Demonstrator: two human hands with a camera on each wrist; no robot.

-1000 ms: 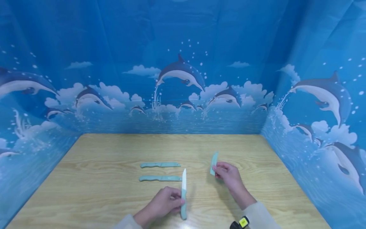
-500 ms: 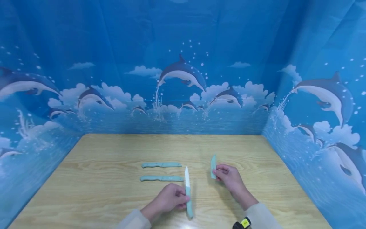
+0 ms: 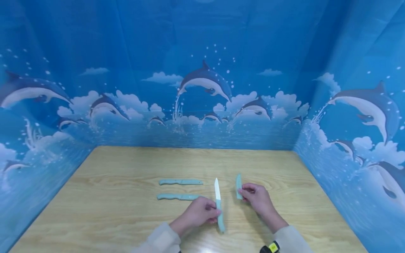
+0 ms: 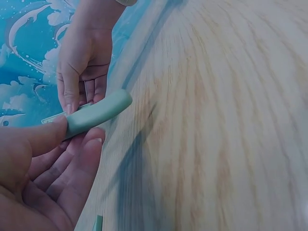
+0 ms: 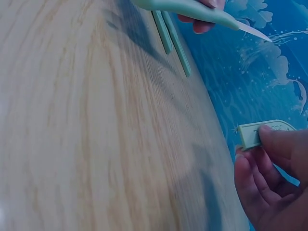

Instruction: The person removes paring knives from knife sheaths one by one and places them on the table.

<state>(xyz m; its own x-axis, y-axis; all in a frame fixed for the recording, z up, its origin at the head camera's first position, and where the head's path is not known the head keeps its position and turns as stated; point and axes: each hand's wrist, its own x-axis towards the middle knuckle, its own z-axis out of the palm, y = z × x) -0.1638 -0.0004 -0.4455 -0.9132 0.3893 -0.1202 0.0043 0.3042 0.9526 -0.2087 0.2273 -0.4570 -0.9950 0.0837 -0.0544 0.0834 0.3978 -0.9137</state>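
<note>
My left hand [image 3: 200, 212] pinches a small knife [image 3: 219, 214] by its mint-green handle, its white blade bare and pointing away from me. In the left wrist view the curved handle [image 4: 98, 113] sticks out past thumb and fingers. To the right, my right hand [image 3: 257, 199] pinches a mint-green blade cover [image 3: 238, 187] near its lower end, tip pointing away. The right wrist view shows the cover's open end [image 5: 246, 136] and raised marks on its side. Knife and cover are apart, both held above the table.
Two sheathed mint-green knives, a far one [image 3: 180, 182] and a nearer one [image 3: 177, 196], lie side by side left of centre on the wooden table [image 3: 120, 218]. Blue dolphin-print curtains [image 3: 152, 42] enclose the back and sides.
My left hand has moved right and slightly away from me with the knife, nearer the cover. The cover has turned more upright and shifted slightly toward me in my right hand.
</note>
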